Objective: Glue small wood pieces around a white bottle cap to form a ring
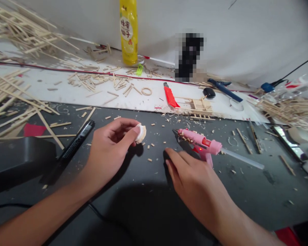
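Observation:
My left hand is closed in a pinch on a small round white and pale wooden piece, held above the dark tabletop. My right hand is low over the table with its fingers stretched out to the left. I see nothing held in it; part of its fingertips is in dark shadow. Just beyond it rests a pink glue gun with a lit red light, its handle partly hidden by that hand. A clear glue stick sticks out of its back. Tiny wood bits lie scattered between both hands.
A black marker lies left of my left hand. Along the white strip are a red utility knife, a small wooden frame, a wooden ring and blue pliers. A yellow bottle stands behind. Wooden sticks pile up at left.

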`<state>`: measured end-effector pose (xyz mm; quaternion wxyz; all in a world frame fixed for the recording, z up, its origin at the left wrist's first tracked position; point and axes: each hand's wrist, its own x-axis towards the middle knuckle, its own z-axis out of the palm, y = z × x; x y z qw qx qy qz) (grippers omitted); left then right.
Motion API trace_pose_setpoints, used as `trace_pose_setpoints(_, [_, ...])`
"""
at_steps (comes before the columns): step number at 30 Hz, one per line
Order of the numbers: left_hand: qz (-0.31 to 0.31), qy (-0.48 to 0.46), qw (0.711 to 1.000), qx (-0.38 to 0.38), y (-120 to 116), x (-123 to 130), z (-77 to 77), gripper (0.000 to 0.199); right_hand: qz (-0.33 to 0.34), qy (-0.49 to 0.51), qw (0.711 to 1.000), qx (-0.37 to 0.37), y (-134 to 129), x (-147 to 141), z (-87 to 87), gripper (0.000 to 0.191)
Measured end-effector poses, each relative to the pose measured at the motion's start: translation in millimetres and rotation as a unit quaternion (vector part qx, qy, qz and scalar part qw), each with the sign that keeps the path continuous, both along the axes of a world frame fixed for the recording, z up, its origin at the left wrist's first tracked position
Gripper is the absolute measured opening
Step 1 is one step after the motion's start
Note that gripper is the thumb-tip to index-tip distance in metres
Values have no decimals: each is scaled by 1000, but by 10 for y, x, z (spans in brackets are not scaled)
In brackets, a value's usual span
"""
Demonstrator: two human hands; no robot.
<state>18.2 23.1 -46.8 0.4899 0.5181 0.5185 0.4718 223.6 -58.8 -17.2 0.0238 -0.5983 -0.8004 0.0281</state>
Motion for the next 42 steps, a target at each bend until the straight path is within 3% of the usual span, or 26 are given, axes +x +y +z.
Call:
trace_pose_setpoints(3, [-3, 10, 1000, 10, -9, 1, -4, 6, -2, -48, 998, 30, 186, -58, -78, 35])
trace_pose_setpoints(8, [-9, 6, 1000, 11, -8, 11, -26, 6, 52, 29, 997, 47, 212, -80, -225, 32])
trace_pose_setpoints(14, [1, 1, 1000, 9, 27, 36, -17, 6, 50, 68, 996, 32, 295, -132, -328, 26])
trace_pose_setpoints(20, [-7, 8, 1000, 18, 8, 48, -15, 4, 18, 82, 996, 4, 304, -180, -347, 20])
trace_pose_setpoints(23, [-6, 25, 998, 52, -11, 47, -28, 4, -18, 173, 984, -36, 224, -156, -257, 20])
trace_pose_setpoints(25, [-3, 52, 996, 78, -24, 42, -30, 5, -53, 298, 948, -97, 157, -122, -159, 19])
trace_pose_setpoints(26, [-4, 68, 994, 86, -31, 38, -27, 7, -73, 379, 910, -151, 127, -104, -110, 20])
trace_pose_setpoints(27, [-2, 85, 992, 94, -40, 34, -22, 8, -90, 465, 854, -216, 102, -86, -67, 20])
trace_pose_setpoints(29, [0, 111, 988, 110, -58, 26, -9, 7, -112, 622, 697, -338, 73, -59, -11, 20])
trace_pose_setpoints(31, [-3, 126, 985, 122, -76, 21, 1, 7, -116, 723, 550, -401, 68, -41, 1, 12])
trace_pose_setpoints(33, [-12, 137, 982, 127, -88, 23, 6, 8, -114, 771, 471, -414, 75, -28, -18, 4])
trace_pose_setpoints(36, [-19, 154, 978, 137, -93, 31, 5, 8, -121, 786, 439, -418, 83, -8, -53, 7])
trace_pose_setpoints(42, [-32, 156, 976, 147, -102, 17, 4, 8, -146, 775, 464, -404, 81, -4, -62, 14])
